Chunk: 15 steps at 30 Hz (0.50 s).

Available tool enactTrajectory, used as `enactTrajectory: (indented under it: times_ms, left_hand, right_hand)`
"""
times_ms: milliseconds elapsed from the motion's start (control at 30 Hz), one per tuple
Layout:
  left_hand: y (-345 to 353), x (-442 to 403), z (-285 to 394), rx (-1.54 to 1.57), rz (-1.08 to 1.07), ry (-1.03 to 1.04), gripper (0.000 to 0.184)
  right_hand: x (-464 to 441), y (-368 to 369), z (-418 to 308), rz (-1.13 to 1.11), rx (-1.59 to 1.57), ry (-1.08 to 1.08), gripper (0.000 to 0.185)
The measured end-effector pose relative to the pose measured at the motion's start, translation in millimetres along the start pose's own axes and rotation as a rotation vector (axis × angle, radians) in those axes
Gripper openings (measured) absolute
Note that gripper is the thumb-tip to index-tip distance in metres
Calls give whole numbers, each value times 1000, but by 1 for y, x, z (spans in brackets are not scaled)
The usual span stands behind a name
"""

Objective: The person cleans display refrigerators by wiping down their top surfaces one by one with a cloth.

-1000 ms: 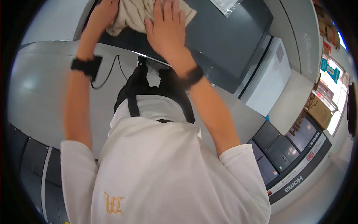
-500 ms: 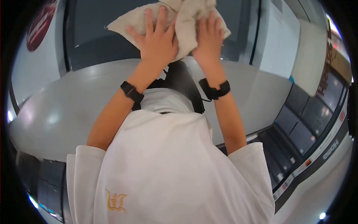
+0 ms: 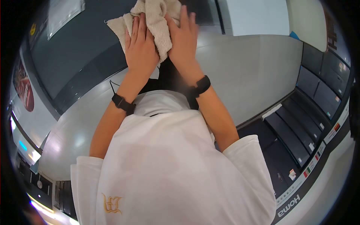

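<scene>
A beige cloth (image 3: pixel 159 32), folded and bunched, lies on a dark grey glossy surface (image 3: pixel 75 41) at the top of the view. My left hand (image 3: pixel 141 52) rests flat on the cloth's left part with its fingers stretched out. Against the cloth's right side lies my right hand (image 3: pixel 183 45), its fingers extended and spread, slightly blurred at the tips. Both palms point down, and neither hand is closed round the cloth. A black band is on each wrist.
A clear plastic sleeve with papers (image 3: pixel 65 15) lies on the dark surface at the upper left. A white box-shaped unit (image 3: pixel 258 17) stands at the upper right. Dark display panels (image 3: pixel 296 127) line the right side. Grey floor (image 3: pixel 243 75) shows beyond my arms.
The view has turned, and the plastic sleeve is now at the upper left. My hands and the cloth have shifted left in view since half a second ago, and the cloth is more bunched.
</scene>
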State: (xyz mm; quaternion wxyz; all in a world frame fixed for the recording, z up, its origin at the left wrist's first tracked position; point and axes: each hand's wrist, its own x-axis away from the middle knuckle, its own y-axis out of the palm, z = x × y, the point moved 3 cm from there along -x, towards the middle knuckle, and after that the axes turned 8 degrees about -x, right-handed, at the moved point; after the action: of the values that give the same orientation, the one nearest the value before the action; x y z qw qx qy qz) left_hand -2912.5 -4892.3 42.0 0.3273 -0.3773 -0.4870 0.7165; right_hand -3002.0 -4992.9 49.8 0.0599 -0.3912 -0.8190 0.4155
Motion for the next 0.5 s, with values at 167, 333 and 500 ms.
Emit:
enactTrajectory:
  times_ms: [167,333,500]
  left_hand:
    - [-20,10,-44,192,-23,13,63]
    - [-33,-24,-25,133,88,118,63]
    - [18,-57,-6,196,25,325,61]
  right_hand:
    - [4,18,-41,-43,-122,28,37]
    - [-17,-70,-34,118,-105,45,42]
    - [-7,-67,29,228,331,28,44]
